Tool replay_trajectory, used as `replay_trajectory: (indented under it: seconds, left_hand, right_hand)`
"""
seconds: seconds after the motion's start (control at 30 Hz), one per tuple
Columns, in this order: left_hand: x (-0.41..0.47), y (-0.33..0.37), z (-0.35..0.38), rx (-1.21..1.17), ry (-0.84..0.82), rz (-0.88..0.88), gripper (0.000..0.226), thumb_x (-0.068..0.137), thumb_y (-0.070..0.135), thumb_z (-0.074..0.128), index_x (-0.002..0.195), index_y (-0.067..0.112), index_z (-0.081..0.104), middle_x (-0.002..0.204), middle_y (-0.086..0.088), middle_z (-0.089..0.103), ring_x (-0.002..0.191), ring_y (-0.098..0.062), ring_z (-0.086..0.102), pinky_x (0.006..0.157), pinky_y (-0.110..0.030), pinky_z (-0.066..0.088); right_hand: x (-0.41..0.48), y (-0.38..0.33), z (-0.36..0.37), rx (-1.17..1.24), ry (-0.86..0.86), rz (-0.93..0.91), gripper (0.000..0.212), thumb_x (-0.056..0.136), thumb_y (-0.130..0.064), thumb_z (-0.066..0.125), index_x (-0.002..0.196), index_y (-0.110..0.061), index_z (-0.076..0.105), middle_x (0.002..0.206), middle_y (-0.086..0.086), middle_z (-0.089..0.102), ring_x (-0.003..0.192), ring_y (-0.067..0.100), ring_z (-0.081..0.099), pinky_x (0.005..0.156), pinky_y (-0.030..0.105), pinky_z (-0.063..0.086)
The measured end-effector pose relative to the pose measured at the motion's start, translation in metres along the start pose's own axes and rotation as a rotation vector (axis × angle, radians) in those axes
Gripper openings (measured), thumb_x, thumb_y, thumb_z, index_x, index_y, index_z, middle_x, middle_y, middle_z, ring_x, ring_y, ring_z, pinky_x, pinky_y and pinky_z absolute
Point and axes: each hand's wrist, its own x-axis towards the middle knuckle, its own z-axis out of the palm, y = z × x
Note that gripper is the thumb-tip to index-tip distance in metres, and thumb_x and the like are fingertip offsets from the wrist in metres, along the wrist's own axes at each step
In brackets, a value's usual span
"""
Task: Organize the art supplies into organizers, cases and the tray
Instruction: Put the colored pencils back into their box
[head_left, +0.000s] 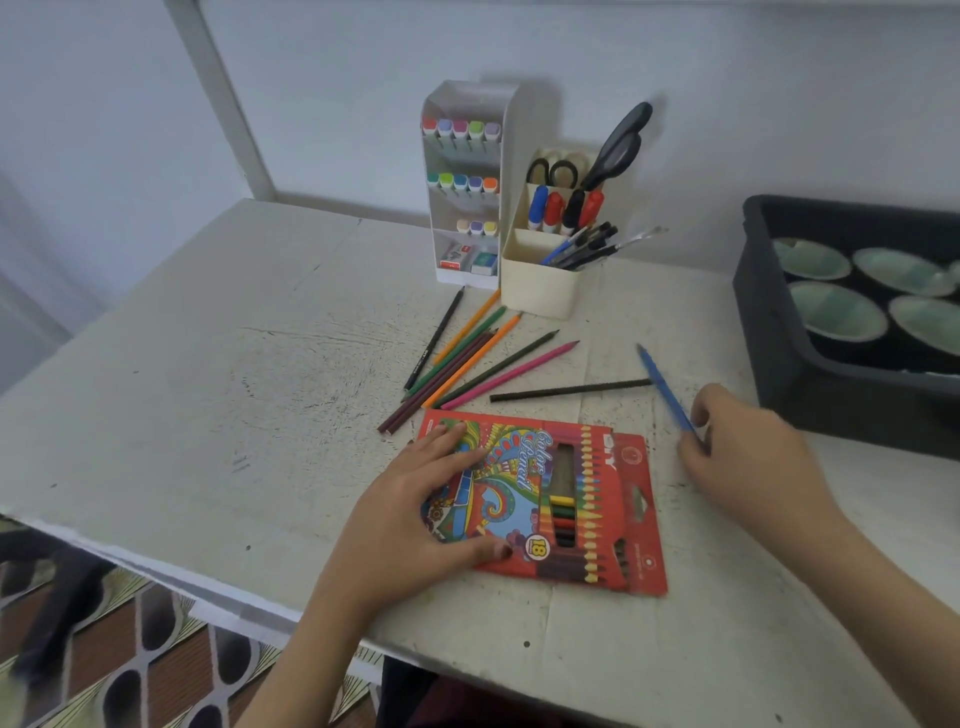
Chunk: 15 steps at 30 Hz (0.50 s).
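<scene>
White bench (208, 389), red colour-pencil box (587, 499) flat near its front edge, left hand (415, 509) spread flat on the box's left half, right hand (748, 457) just right of it, pinching a blue pencil (664, 387), loose pencils (470, 361) fanned just beyond the box.

The table's (182, 389) left lies open (pencils (467, 358), organizers (540, 291) bar the back; tray (810, 395) the right).

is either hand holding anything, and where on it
The right hand pinches the blue pencil at its near end. The left hand rests flat on the red pencil box, gripping nothing.
</scene>
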Motion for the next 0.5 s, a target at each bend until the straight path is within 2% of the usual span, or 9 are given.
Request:
replay_trajectory:
  seconds: [0.1, 0.33, 0.5]
  left_hand:
    - [0.0, 0.001, 0.001, -0.014, 0.004, 0.004, 0.082, 0.052, 0.082, 0.061, 0.128, 0.054, 0.043, 0.142, 0.037, 0.024, 0.135, 0.017, 0.014, 0.106, -0.013, 0.014]
    - [0.001, 0.0, 0.002, -0.024, 0.02, 0.018, 0.081, 0.053, 0.078, 0.065, 0.127, 0.053, 0.045, 0.142, 0.035, 0.026, 0.135, 0.016, 0.016, 0.106, -0.013, 0.016]
    - [0.001, 0.0, 0.003, -0.034, 0.032, 0.018, 0.083, 0.052, 0.082, 0.062, 0.127, 0.051, 0.047, 0.143, 0.032, 0.029, 0.136, 0.014, 0.019, 0.108, -0.018, 0.02]
  right_hand:
    - [-0.019, 0.007, -0.005, 0.031, -0.082, 0.014, 0.01, 0.09, -0.019, 0.052, 0.089, -0.016, 0.043, 0.07, -0.002, 0.053, 0.061, 0.008, 0.048, 0.046, 0.021, 0.031]
    - [-0.046, 0.014, -0.01, 0.212, -0.251, 0.045, 0.016, 0.089, -0.022, 0.058, 0.079, -0.024, 0.045, 0.075, -0.007, 0.058, 0.067, 0.006, 0.055, 0.056, 0.019, 0.044]
    - [-0.042, 0.013, -0.022, 0.196, -0.377, -0.11, 0.017, 0.089, -0.014, 0.053, 0.085, -0.03, 0.051, 0.082, -0.008, 0.058, 0.066, 0.004, 0.051, 0.061, 0.018, 0.044]
